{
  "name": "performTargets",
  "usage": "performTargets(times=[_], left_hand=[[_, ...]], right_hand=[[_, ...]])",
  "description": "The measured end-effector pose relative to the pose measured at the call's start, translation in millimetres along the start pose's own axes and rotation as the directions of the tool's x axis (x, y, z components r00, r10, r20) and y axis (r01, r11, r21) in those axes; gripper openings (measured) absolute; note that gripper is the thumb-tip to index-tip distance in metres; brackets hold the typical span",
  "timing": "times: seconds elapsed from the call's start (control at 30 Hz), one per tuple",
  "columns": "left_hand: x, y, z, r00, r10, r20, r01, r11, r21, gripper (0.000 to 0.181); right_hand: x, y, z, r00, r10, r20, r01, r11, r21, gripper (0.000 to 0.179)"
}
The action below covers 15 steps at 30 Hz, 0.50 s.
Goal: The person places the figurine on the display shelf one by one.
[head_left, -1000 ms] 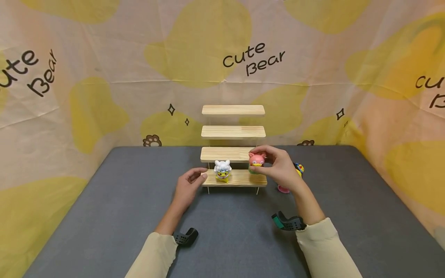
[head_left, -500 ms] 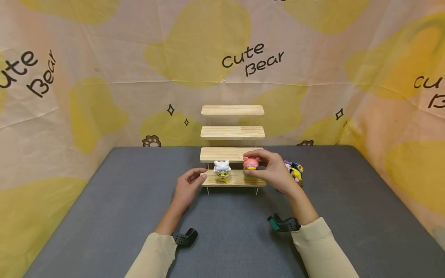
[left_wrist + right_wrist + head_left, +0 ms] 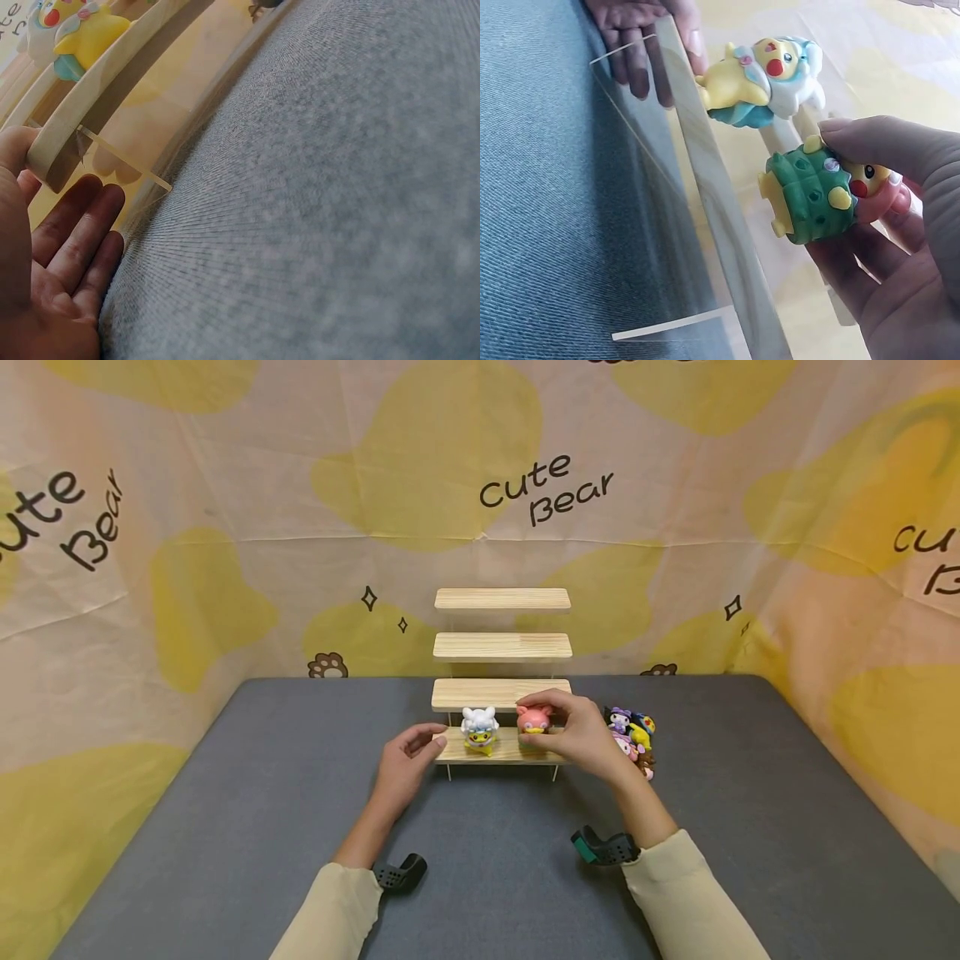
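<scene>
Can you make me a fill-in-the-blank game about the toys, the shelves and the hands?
1. The right hand holds the pink-hatted toy, whose body is mostly ____.
2. The stand has ____ wooden shelves.
3. Counting up from the bottom, the white-hatted toy is on shelf number ____.
4. In the head view, the group of other toys is to the ____ of the stand.

Missing words: green; four; one; right.

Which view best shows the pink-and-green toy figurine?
Right wrist view: the pink-and-green figurine appears large, its green body clear. The head view shows it small, partly behind the right hand; the left wrist view, nothing.
</scene>
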State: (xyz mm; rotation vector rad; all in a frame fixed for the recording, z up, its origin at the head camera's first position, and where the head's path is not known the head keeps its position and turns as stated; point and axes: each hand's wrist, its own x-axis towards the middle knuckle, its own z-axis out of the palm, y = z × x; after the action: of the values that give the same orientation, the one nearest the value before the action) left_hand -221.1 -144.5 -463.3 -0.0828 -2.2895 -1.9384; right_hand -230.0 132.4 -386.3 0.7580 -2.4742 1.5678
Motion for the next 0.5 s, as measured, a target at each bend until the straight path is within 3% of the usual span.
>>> performTargets(times=[0.5], left_hand=[[-0.6,-0.6,0.4,1.000,0.002,-0.001,-0.002,1.000,0.003,0.024]], right_hand=[[0.3,1.3,6.0,0.999,0.028,0.033,-0.028,1.000,0.004,0.040]])
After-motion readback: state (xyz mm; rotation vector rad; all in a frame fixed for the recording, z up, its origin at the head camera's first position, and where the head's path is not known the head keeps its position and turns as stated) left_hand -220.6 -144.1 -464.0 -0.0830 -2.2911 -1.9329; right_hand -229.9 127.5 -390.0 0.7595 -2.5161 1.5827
